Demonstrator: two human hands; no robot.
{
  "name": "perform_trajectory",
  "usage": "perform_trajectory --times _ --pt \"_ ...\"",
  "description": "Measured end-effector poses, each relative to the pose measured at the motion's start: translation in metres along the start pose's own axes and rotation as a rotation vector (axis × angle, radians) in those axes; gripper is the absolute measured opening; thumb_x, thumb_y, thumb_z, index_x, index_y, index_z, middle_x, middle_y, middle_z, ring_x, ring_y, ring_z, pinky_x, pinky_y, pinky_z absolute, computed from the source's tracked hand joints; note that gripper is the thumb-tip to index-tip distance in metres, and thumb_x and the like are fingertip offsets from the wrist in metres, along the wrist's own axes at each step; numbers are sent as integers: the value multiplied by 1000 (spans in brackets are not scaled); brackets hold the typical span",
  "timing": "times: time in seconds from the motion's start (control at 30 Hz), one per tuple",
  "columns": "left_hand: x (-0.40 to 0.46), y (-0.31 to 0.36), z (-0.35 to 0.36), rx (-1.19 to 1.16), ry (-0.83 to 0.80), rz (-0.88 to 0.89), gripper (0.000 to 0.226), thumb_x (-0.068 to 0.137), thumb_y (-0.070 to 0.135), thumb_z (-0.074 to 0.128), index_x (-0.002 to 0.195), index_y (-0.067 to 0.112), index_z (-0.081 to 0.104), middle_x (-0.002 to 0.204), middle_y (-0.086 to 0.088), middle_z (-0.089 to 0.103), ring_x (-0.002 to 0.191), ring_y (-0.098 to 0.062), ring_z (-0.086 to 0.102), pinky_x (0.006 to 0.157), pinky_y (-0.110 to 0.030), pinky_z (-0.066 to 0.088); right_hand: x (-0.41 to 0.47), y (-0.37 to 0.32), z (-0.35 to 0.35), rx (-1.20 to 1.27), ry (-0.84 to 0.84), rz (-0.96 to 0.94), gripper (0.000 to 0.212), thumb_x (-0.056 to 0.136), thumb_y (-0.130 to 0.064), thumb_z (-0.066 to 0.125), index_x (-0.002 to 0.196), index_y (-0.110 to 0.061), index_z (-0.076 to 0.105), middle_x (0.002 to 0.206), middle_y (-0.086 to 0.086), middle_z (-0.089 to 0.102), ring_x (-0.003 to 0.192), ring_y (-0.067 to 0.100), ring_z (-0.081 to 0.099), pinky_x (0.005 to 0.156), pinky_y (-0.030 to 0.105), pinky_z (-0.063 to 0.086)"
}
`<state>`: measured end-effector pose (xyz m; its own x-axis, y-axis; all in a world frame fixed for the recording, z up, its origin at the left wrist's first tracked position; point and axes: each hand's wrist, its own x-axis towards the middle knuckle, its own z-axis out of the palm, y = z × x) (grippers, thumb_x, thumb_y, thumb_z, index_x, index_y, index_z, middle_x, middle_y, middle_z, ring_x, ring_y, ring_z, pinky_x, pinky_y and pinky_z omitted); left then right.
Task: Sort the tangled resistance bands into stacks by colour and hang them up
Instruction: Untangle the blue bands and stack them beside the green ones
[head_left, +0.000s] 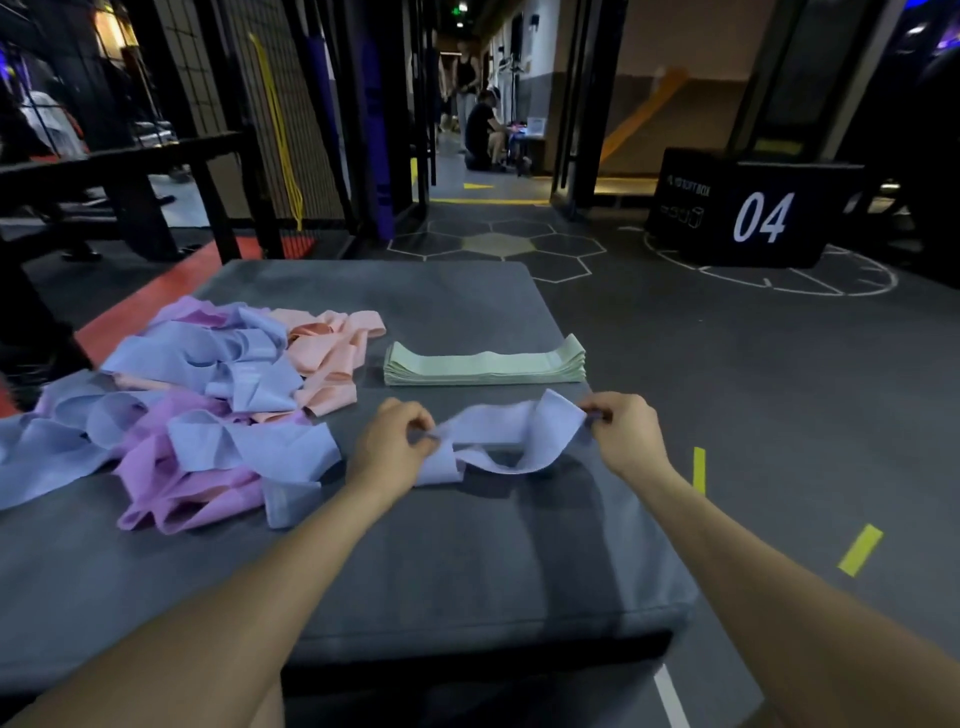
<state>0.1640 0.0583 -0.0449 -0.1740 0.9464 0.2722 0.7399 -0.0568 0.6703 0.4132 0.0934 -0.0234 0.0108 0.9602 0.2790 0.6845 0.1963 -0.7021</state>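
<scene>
One twisted blue band (511, 441) hangs slack just above the grey mat (467, 561). My left hand (392, 444) pinches its left end and my right hand (621, 428) pinches its right end. Behind it lies a neat stack of pale green bands (483, 362). At the left sits a tangled pile of blue bands (208, 358), purple bands (176, 488) and peach bands (332, 353), all mixed together.
A black wire-mesh rack (249, 119) with a yellow band (280, 130) hanging on it stands behind the mat at the left. A black box marked 04 (753, 208) sits on the floor at the right. Two people are far down the corridor.
</scene>
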Motion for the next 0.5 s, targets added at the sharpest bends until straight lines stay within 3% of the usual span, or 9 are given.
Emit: perform_trajectory --times 0.1,0.2,0.37,0.43,0.5 --pt "7 -7 -7 -35 96 -8 18 82 4 65 79 19 56 92 3 50 76 -16 50 69 -28 40 0 5 4 24 13 -29 40 81 14 41 90 -7 74 79 2 64 73 17 55 55 5 38" --pt "6 -17 -6 -20 123 21 16 82 -1 61 80 14 56 89 -1 53 70 -12 44 60 -22 33 -1 9 11 -6 -54 -61 36 82 12 44 91 -4 74 89 8 70 80 18 59 66 17 40" --pt "3 -35 -1 -19 83 -6 26 81 -9 52 79 16 57 92 -6 56 83 -25 55 73 -32 43 -1 14 20 -22 -217 -47 39 81 11 45 90 -11 75 94 7 73 86 20 65 78 24 50" --pt "1 -34 0 18 11 9 32 80 -13 44 79 14 62 96 -4 54 87 -21 54 78 -30 43 -1 11 21 -33 -254 -47 41 82 11 42 90 -8 76 93 4 72 84 13 63 78 16 45" --pt "-1 -30 0 28 -22 -11 33 83 -10 40 81 11 65 99 -3 53 88 -18 52 79 -26 40 0 6 20 -11 -262 -11 43 80 12 37 88 -6 76 87 5 70 73 9 59 67 10 43"
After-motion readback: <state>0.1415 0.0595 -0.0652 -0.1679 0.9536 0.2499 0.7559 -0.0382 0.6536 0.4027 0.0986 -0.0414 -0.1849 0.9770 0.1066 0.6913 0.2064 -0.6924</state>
